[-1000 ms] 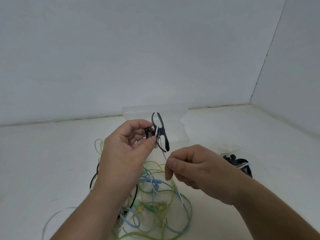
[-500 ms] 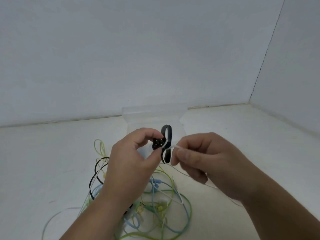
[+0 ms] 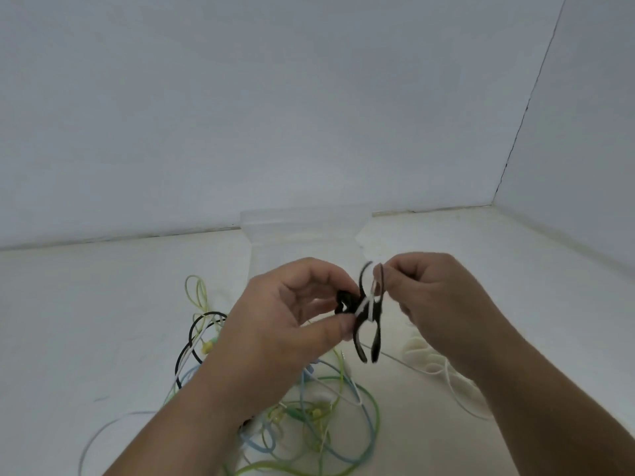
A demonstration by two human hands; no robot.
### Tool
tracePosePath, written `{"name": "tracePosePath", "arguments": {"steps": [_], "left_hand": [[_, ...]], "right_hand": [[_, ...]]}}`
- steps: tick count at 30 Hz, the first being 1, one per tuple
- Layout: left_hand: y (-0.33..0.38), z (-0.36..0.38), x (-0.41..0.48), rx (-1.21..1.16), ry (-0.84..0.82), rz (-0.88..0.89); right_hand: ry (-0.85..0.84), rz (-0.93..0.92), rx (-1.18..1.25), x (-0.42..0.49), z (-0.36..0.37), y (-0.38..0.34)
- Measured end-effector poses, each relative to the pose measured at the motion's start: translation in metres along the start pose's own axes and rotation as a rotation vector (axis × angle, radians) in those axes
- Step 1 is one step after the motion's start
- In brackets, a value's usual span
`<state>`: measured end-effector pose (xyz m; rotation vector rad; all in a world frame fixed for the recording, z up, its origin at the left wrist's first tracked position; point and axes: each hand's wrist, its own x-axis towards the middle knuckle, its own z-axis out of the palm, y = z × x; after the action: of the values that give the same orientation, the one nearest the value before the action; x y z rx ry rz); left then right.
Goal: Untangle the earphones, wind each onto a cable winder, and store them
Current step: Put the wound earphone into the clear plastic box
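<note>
Your left hand (image 3: pixel 285 324) pinches the black winder (image 3: pixel 377 338) at its middle between the thumb and curled fingers. Your right hand (image 3: pixel 443 304), at 2 o'clock from it, pinches the white cable (image 3: pixel 365 304) that crosses the winder's waist. I count two hands, one winder held in the air, one clear box (image 3: pixel 302 231) at 12 o'clock and one tangle (image 3: pixel 326 407) on the table (image 3: pixel 103 321) at 6 o'clock, but its cables I cannot count. Half a second ago your right hand pinched the cable at the winder's middle, and now it is up beside the top loop.
</note>
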<state>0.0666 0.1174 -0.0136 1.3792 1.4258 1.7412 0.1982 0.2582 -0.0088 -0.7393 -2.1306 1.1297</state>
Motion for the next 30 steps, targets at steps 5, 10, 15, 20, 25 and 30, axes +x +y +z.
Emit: {"name": "tracePosePath", "arguments": {"steps": [5,10,15,20,25,30], "left_hand": [[-0.002,-0.003,0.005,-0.157,0.358,-0.008],[-0.010,-0.011,0.008,-0.002,0.475,-0.004],[-0.008,-0.009,0.006,0.131,0.454,0.021],[-0.008,-0.004,0.003,0.345,0.403,0.034],[-0.006,-0.006,0.003,0.392,0.322,-0.001],[-0.004,-0.001,0.001,0.393,0.108,-0.030]], "right_hand": [[-0.392,0.097,0.062,-0.004,0.016,0.002],[-0.517,-0.006,0.102,-0.011,0.019,-0.009],[-0.436,-0.046,0.086,-0.009,0.011,-0.009],[-0.480,-0.069,0.249,-0.010,0.009,-0.010],[-0.112,-0.054,0.545,-0.005,-0.007,-0.012],[0.097,-0.121,0.254,-0.006,-0.004,-0.012]]}}
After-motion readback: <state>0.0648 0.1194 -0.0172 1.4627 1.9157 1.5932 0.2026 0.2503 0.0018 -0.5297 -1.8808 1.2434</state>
